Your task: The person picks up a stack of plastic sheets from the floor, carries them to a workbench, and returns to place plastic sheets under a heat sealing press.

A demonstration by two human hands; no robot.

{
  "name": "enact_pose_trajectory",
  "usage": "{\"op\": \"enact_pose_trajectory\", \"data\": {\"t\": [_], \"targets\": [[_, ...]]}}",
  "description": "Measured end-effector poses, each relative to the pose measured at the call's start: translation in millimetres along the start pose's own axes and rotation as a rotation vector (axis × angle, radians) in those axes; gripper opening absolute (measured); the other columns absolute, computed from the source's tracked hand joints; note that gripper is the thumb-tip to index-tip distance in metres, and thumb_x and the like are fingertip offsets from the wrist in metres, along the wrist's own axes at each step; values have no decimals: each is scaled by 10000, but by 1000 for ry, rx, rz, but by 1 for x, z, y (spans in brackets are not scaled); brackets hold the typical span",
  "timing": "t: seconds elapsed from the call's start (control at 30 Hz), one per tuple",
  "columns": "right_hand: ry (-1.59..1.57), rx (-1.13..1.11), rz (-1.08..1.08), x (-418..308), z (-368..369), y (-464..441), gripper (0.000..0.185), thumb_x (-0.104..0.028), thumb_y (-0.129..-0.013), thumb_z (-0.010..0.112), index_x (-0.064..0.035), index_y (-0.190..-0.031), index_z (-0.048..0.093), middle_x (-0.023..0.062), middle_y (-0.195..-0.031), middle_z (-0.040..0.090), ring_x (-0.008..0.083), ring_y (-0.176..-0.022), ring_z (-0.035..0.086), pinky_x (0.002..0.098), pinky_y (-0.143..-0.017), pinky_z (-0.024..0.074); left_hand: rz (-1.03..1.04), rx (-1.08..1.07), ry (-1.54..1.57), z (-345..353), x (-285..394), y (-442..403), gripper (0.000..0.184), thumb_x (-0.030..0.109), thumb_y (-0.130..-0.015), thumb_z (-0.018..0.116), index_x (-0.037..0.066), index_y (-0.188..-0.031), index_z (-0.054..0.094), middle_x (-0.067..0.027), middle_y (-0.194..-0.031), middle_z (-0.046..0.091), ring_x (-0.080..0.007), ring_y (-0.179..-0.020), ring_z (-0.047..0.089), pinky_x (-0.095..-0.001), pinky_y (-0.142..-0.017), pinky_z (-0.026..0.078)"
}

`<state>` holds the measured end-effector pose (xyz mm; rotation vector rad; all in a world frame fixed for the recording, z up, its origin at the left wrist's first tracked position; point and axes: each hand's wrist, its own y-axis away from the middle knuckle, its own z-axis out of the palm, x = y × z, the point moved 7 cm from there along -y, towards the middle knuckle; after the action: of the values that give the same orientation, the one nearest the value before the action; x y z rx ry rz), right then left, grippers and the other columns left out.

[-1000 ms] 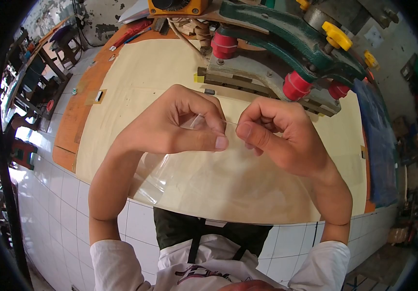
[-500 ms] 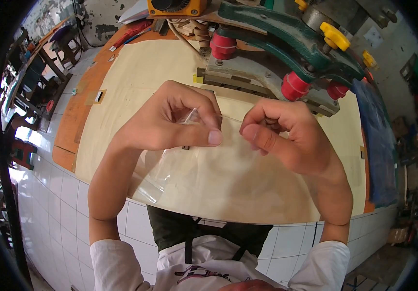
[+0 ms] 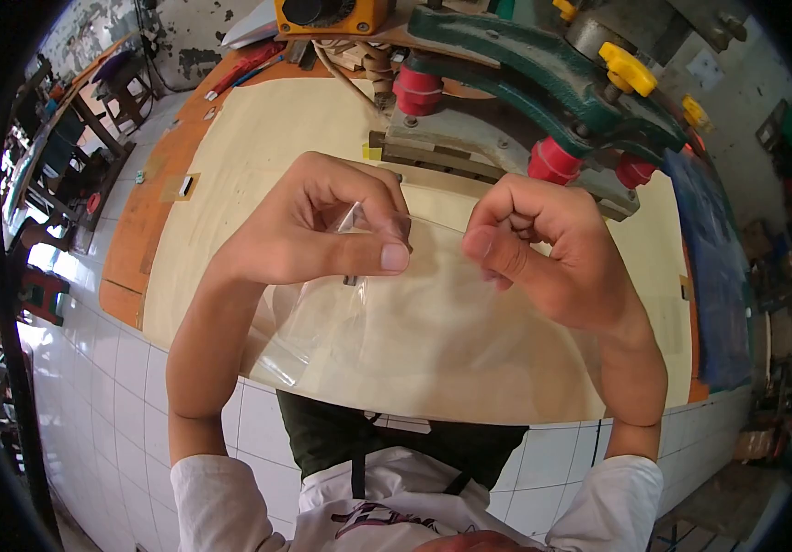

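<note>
A clear plastic sheet or bag (image 3: 290,357) hangs between my hands above the pale board; its full outline is hard to make out. My left hand (image 3: 309,230) pinches its upper left part between thumb and fingers, and some of the film bunches up inside that grip. At the upper right edge, my right hand (image 3: 543,248) is closed on the film, thumb against a bent forefinger. The top edge runs as a thin line from one hand to the other. A small dark piece (image 3: 351,280) shows just under my left thumb; I cannot tell what it is.
Beyond my hands stands a machine with a green metal arm (image 3: 506,55), red cylindrical parts (image 3: 417,90) and a yellow knob (image 3: 629,69). A pale board (image 3: 207,193) covers the wooden table (image 3: 125,267). Blue plastic sheets (image 3: 713,276) hang at the right edge.
My right hand has risen slightly and moved a little away from my left, widening the gap between them. The left hand has shifted slightly left, still gripping the film.
</note>
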<state>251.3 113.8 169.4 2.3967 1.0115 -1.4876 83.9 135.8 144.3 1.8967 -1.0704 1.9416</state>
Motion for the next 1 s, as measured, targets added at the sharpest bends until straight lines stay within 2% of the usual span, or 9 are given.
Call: {"op": "enact_pose_trajectory", "data": {"t": [0.1, 0.3, 0.37, 0.43, 0.57, 0.63, 0.8, 0.87, 1.0], "targets": [[-68, 73, -11, 1, -2, 0, 272, -212, -1008, 573, 23, -890, 639, 34, -675, 606, 75, -587, 550, 241, -542, 444, 7, 6, 5, 0, 2, 0, 149, 94, -737, 782, -23, -731, 689, -168, -812, 664, -246, -729, 690, -340, -637, 550], [-220, 82, 147, 6, -11, 2, 206, -166, -962, 649, 28, -891, 647, 27, -675, 609, 63, -599, 545, 228, -550, 441, 16, 39, 17, -4, 4, 2, 174, 129, -745, 769, -23, -718, 689, -166, -779, 663, -247, -720, 692, -345, -625, 556], [-19, 9, -1, -1, -12, 3, 203, -164, -957, 650, 23, -878, 655, 20, -669, 615, 69, -585, 545, 234, -543, 443, 18, 58, 20, -7, 4, 2, 178, 137, -743, 765, -21, -713, 688, -164, -763, 662, -246, -711, 691, -342, -621, 553], [19, 14, -1, -6, -16, 4, 198, -159, -952, 653, 21, -867, 657, 19, -665, 619, 72, -582, 552, 237, -540, 445, 80, 99, 50, -12, 5, 3, 187, 156, -734, 758, -13, -700, 687, -167, -737, 660, -243, -683, 687, -325, -595, 538], [8, 89, -9, -9, -22, 7, 185, -145, -944, 655, 12, -847, 663, 28, -653, 629, 79, -581, 577, 242, -534, 448, 53, 85, -13, -15, 7, 3, 194, 172, -730, 750, -10, -712, 687, -173, -734, 659, -238, -656, 681, -320, -583, 528], [-4, 103, -4, -12, -22, 6, 184, -146, -945, 653, 13, -852, 664, 31, -654, 632, 79, -587, 584, 243, -535, 451, 41, 61, 182, -14, 4, 5, 58, 9, -747, 752, -10, -772, 703, -132, -823, 681, -175, -739, 660, -276, -627, 492], [-32, 71, 41, -11, -28, 8, 256, -192, -970, 648, 36, -852, 643, 39, -721, 609, 86, -597, 563, 235, -539, 457, 152, 65, 135, -19, 9, 6, 96, 66, -745, 748, -11, -755, 692, -136, -785, 673, -196, -734, 668, -295, -633, 500], [135, -12, -48, -14, -27, 9, 242, -192, -949, 676, 32, -861, 655, 35, -718, 613, 84, -596, 547, 231, -546, 443, 158, 80, 135, -22, 11, 6, 113, 88, -750, 743, -11, -748, 689, -136, -771, 668, -204, -731, 669, -301, -636, 503], [167, -19, -39, -18, -32, 13, 222, -188, -904, 732, 19, -861, 665, 28, -711, 616, 81, -599, 542, 220, -555, 431, 187, 85, 161, -24, 15, 7, 112, 94, -768, 718, -11, -753, 684, -162, -780, 657, -232, -695, 671, -312, -616, 514]]}}
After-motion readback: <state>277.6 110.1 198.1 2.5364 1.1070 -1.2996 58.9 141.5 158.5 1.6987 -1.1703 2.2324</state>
